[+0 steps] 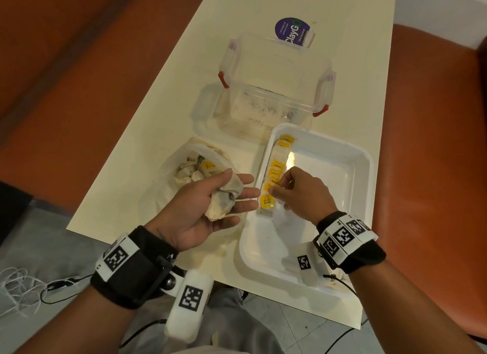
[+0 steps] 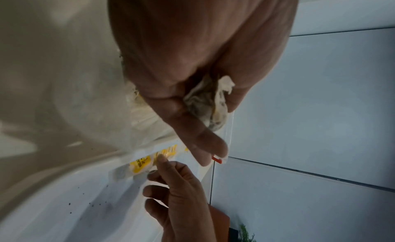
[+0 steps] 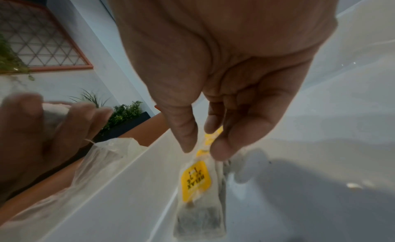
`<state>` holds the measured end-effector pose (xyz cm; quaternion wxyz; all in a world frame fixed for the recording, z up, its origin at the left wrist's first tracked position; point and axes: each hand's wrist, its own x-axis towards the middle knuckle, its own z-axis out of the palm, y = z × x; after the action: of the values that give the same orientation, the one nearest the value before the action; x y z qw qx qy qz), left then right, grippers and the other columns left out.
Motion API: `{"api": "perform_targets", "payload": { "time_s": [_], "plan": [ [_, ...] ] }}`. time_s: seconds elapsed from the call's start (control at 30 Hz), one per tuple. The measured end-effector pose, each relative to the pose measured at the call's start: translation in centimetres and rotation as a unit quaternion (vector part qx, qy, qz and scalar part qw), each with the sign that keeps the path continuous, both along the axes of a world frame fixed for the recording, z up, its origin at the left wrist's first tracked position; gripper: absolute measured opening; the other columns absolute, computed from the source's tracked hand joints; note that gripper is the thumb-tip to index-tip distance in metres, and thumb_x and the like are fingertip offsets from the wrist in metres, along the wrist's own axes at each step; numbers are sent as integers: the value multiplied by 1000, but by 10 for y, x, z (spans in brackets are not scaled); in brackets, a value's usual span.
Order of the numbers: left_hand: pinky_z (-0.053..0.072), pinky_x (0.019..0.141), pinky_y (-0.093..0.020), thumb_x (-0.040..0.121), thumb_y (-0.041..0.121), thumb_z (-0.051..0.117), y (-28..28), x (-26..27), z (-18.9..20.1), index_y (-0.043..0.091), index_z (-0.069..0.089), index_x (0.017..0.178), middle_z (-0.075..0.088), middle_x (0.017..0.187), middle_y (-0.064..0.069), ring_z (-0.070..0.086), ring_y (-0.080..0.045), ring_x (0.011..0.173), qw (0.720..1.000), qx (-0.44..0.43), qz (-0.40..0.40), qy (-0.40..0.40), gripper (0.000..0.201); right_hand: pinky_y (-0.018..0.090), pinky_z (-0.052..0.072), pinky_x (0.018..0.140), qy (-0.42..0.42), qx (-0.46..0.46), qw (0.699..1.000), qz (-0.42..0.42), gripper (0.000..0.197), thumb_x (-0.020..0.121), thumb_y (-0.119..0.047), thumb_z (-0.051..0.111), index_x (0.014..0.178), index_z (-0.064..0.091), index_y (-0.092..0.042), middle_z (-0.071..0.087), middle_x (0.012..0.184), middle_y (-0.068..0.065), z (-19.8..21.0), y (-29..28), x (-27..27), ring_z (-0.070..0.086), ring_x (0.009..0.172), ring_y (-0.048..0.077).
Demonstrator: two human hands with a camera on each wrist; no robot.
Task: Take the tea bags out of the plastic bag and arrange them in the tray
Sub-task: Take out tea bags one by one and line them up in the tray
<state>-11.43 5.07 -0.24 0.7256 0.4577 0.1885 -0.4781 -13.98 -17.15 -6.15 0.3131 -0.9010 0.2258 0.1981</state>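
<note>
Head view: cream table [image 1: 163, 95] with a white tray [image 1: 340, 156] at the near right and a plastic bag [image 1: 168, 174] just left of it, mouth open, more tea bags [image 1: 189, 170] inside. Left hand [image 1: 205, 208] is palm up between bag and tray, thumb and palm curled round a bunch of crumpled tea bags [image 1: 224, 198], fingers stretched toward the tray's left wall. Right hand [image 1: 297, 192] is over the tray, fingertips down on a row of yellow-tagged tea bags [image 1: 276, 169] lined up along the left wall; whether it actually pinches one can't be told from here. Clear box with red clips [image 1: 274, 87] sits behind the tray, purple label [image 1: 291, 32] beyond it. Black wrist bands with square markers on both arms.

Left wrist view: left hand [image 2: 203, 68] clamped on the crumpled tea bags [image 2: 209, 102], thumb pressing them into the palm. Below, the right hand [image 2: 177, 191] touches the yellow tags [image 2: 149, 159] in the tray [image 2: 64, 211]. Dark specks on the tray floor.

Right wrist view: right hand [image 3: 224, 76], thumb and forefinger close together at the top of a tea bag with a yellow tag [image 3: 198, 183] that lies against the tray wall [image 3: 128, 178]. Tips touch it, grip looks like a light pinch. Left hand [image 3: 38, 127] blurred at left, plastic bag [image 3: 89, 161] under it, outside the tray.
</note>
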Motion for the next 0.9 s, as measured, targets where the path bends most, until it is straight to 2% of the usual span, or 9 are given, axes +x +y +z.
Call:
{"api": "perform_targets", "payload": {
  "time_s": [0.1,0.17,0.23,0.3,0.4,0.53,0.7,0.8,0.9],
  "plan": [
    [56,51,-21,103,35,41,-2,0,0,15,66,124,73,119,-8,74,-18,94,1000,-1,3,-3,38,33,45,69,-70,-50,996,7,29,85,-52,68,95,51,-30,62,90,-11,20,1,-2,61,82,13],
    [56,53,-21,103,36,40,-5,0,0,16,66,123,73,119,-6,74,-17,96,1000,3,2,-11,38,30,44,68,-161,-9,987,15,27,86,-47,70,98,53,-30,60,92,-11,38,7,-6,56,76,7],
    [56,55,-21,103,38,41,-9,-1,1,18,67,122,74,116,-3,74,-17,97,1000,15,-2,-21,38,26,45,66,-202,74,975,45,25,85,-48,72,99,59,-32,61,89,-12,56,18,-10,54,67,4],
    [58,56,-24,103,40,44,-15,-3,2,16,69,115,77,108,-3,75,-16,90,999,23,6,-24,37,25,47,66,-197,117,969,90,28,80,-54,73,98,64,-34,62,87,-14,67,31,-14,55,66,2],
    [61,58,-31,101,42,47,-22,-4,5,12,71,105,77,98,-6,74,-13,78,999,21,11,-37,38,28,49,67,-191,97,971,108,30,75,-55,77,96,68,-36,61,85,-16,67,40,-15,56,70,-8],
    [58,55,-29,101,45,45,-25,-3,6,10,69,115,74,110,-13,72,-23,99,999,8,-4,-51,45,29,51,68,-193,109,972,72,15,82,-45,76,92,73,-34,68,80,-16,60,33,-13,60,66,-2],
    [56,53,-25,99,36,49,-20,-3,7,12,68,119,73,114,-14,70,-33,107,998,-19,-11,-52,37,25,49,65,-187,197,962,25,9,94,-29,68,91,75,-25,72,74,-11,63,23,-14,64,67,4],
    [52,55,-24,99,30,48,-18,-2,5,18,68,122,72,119,-9,73,-25,98,997,-14,-26,-76,33,21,48,62,-179,253,951,5,11,97,-24,63,92,72,-21,73,76,-5,67,20,-15,64,68,6],
    [49,51,-22,99,18,46,-18,0,3,21,67,118,72,113,-5,70,-16,82,996,-12,-32,-86,29,25,50,63,-178,284,942,1,12,98,-23,61,92,70,-21,72,77,-2,71,21,-16,63,68,9]
  ]
}}
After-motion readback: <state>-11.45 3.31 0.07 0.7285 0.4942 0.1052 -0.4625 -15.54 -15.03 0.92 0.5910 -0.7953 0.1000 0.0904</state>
